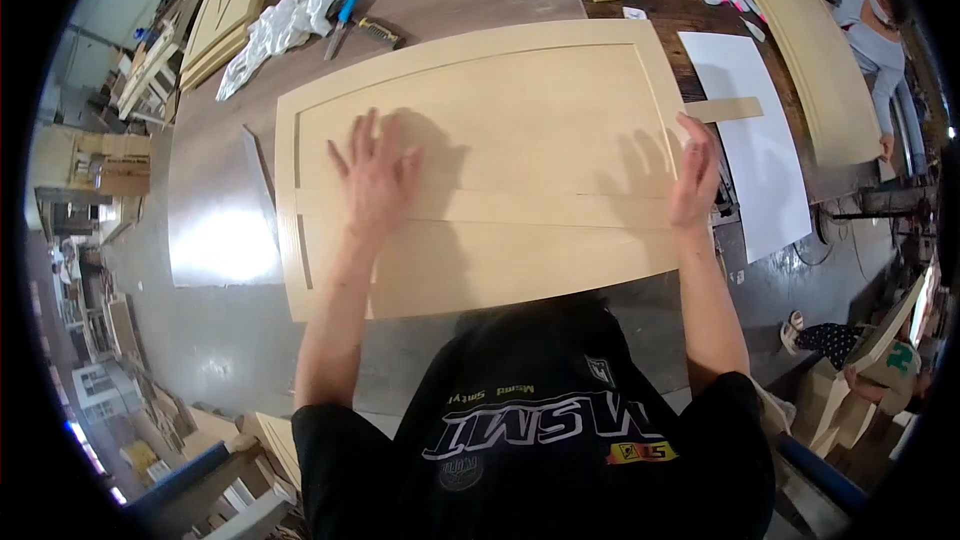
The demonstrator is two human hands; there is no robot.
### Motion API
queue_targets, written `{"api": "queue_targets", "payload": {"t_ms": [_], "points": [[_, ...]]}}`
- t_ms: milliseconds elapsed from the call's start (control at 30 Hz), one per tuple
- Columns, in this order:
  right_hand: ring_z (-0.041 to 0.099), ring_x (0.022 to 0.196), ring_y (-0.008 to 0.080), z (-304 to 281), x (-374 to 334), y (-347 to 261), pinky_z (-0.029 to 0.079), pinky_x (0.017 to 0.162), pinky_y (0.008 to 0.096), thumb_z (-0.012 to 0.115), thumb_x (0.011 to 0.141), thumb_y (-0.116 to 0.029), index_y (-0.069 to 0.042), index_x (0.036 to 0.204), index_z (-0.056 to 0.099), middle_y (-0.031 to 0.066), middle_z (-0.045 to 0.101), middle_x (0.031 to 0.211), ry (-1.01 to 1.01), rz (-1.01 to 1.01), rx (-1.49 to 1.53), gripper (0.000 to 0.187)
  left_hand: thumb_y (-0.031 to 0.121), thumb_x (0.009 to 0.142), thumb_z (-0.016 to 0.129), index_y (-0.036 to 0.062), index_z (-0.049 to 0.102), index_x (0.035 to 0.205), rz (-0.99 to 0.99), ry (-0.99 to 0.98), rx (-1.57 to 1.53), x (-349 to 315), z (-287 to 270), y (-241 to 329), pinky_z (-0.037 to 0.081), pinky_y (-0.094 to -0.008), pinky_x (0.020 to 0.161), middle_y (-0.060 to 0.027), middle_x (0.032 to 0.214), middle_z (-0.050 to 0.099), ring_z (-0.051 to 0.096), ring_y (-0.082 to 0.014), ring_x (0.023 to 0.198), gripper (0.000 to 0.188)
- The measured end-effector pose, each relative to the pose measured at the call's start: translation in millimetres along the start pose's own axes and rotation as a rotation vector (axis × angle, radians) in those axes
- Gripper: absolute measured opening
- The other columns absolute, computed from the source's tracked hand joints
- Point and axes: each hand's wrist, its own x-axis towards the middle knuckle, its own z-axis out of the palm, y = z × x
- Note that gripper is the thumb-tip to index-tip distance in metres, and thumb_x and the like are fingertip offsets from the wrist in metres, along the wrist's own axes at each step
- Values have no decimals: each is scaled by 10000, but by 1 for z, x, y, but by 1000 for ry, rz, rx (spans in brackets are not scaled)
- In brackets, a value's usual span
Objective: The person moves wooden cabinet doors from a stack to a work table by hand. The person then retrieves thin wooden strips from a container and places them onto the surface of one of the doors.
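Observation:
A pale cream wooden door panel (530, 130) with a raised frame and a slanting crosspiece lies before me, overhanging the near side of the worktable. My left hand (378, 175) is spread over its left half, palm down, fingers apart and slightly blurred. At the panel's right edge, my right hand (695, 175) is held upright with its fingers stretched out. It casts a shadow on the panel, and I cannot tell whether it touches the edge. Neither hand shows anything in its grasp.
Beyond the panel lie a crumpled white cloth (285, 25), a blue-handled tool (348, 6) and a brush (380, 32). A thin metal strip (258, 165) is at left, a white sheet (755, 155) at right. Another person (872, 35) stands by stacked panels (815, 60).

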Motion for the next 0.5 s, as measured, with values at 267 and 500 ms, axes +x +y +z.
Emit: {"api": "queue_targets", "payload": {"t_ms": [267,500], "points": [[606,1070,261,-8,-9,12,461,957,363,547,987,-119,-4,1073,682,125,669,1108,40,36,6,197,376,1012,513,99,565,1345,-185,96,-144,-24,-13,-51,214,-517,1190,-135,1450,500,387,-319,1408,436],[653,963,209,-2,-20,-11,500,893,318,653,925,-74,17,976,691,93,700,1017,-76,20,-91,112,351,1013,514,84,603,1294,-181,103,-188,-27,-12,-59,250,-476,1184,-123,1419,535,424,-291,1382,397]]}}
